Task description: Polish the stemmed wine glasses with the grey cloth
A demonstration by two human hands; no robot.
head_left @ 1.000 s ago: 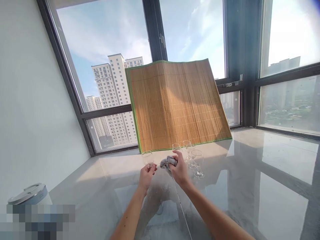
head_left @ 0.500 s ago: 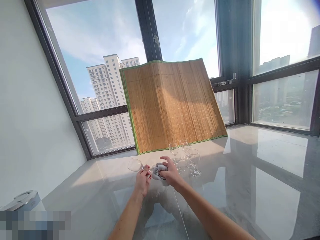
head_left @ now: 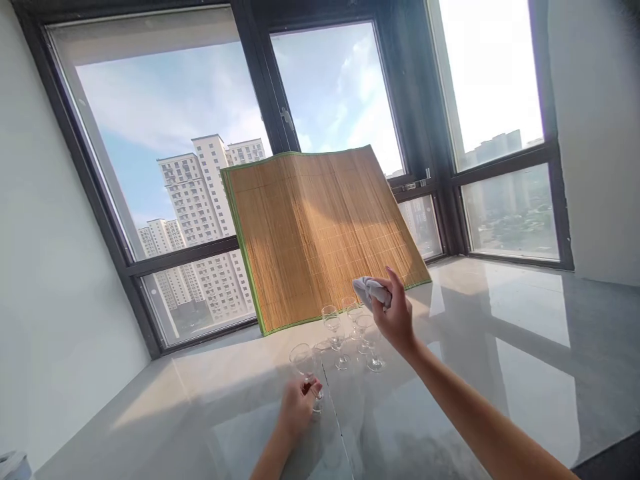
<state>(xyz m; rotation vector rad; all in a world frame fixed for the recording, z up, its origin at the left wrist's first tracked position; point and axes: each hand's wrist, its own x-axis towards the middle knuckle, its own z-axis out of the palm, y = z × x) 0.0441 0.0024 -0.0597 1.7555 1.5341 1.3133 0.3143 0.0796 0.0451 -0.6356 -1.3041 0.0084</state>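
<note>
My left hand (head_left: 299, 403) is closed round the stem of a clear wine glass (head_left: 303, 360), whose bowl points up and leans a little left. The foot of that glass shows just below my fingers, close to the grey surface; whether it touches I cannot tell. Up to the right, my right hand (head_left: 395, 313) grips a bunched grey-white cloth (head_left: 371, 291), with the index finger raised off it. Several more wine glasses (head_left: 331, 323) stand grouped beyond my left hand, and the cloth and right hand partly overlap the rightmost one.
A bamboo mat (head_left: 320, 233) with green edging leans against the dark window frame (head_left: 260, 87) behind the glasses. The glossy grey surface (head_left: 450, 400) has a dark seam. A pale object (head_left: 14, 465) shows at the lower left corner.
The held glass has turned from lying sideways to upright and come nearer. My right hand, with the cloth, has moved away from it, up and right. The view has shifted.
</note>
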